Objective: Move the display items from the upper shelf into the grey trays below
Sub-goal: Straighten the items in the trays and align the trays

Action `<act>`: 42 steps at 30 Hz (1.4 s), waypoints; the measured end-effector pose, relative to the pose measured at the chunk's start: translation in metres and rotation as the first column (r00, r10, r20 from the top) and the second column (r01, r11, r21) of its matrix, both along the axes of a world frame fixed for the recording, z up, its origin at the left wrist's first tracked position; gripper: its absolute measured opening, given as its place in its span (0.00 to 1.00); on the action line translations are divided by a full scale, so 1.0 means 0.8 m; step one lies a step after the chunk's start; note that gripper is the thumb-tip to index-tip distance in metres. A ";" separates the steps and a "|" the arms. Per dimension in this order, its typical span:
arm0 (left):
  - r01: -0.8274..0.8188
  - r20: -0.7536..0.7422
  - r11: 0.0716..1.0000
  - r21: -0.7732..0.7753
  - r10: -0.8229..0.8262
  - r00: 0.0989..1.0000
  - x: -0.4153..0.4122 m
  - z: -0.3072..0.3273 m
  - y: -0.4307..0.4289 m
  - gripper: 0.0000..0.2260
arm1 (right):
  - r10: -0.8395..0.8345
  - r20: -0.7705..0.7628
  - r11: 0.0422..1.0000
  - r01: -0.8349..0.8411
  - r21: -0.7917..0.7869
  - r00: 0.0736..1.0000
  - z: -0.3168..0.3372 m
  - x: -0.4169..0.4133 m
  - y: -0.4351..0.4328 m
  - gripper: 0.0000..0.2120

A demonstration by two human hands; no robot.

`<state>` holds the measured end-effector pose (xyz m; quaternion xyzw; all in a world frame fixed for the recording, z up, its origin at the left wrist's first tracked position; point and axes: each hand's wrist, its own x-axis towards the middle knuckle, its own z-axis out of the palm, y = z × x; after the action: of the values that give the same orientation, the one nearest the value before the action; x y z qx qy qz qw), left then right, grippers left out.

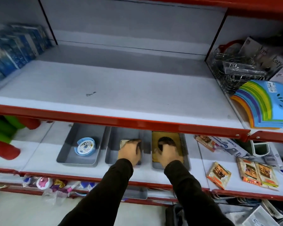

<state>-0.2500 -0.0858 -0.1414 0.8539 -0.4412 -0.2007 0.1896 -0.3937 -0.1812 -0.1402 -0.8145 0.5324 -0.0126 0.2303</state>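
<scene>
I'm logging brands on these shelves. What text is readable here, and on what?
"Cozy" on a white box at the upper shelf's right end.
"Coppin", as far as it reads, on a white and blue pack right of the grey trays.
Print on the blue boxes, the rainbow pack's sticker and the orange cards is too blurred.

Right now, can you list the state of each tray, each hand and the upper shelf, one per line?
Left grey plastic tray: holds one round blue-and-white item.
Middle grey tray: left hand inside, on a small flat pale item.
Right grey tray: right hand inside, on a gold rectangular pack.
White upper shelf with red edge: bare in its middle section.
</scene>
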 end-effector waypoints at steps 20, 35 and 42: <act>0.268 0.111 0.911 0.315 -0.316 0.942 0.300 -0.054 0.166 0.23 | 0.400 -0.183 0.911 -0.411 -0.023 0.898 -0.054 0.330 0.186 0.17; -0.341 -0.468 0.933 0.114 0.353 0.810 0.309 -0.074 0.166 0.23 | -0.217 0.174 0.916 0.139 0.376 0.960 -0.060 0.387 0.211 0.19; -0.442 -0.711 0.860 0.255 0.477 0.517 0.320 -0.077 0.151 0.19 | -0.521 0.220 0.717 0.283 0.637 0.825 -0.080 0.401 0.214 0.21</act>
<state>0.0063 0.0352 -0.2031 0.7804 -0.0760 -0.4882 0.3832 -0.0730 -0.0099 -0.2043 -0.5471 0.6218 -0.0603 0.5572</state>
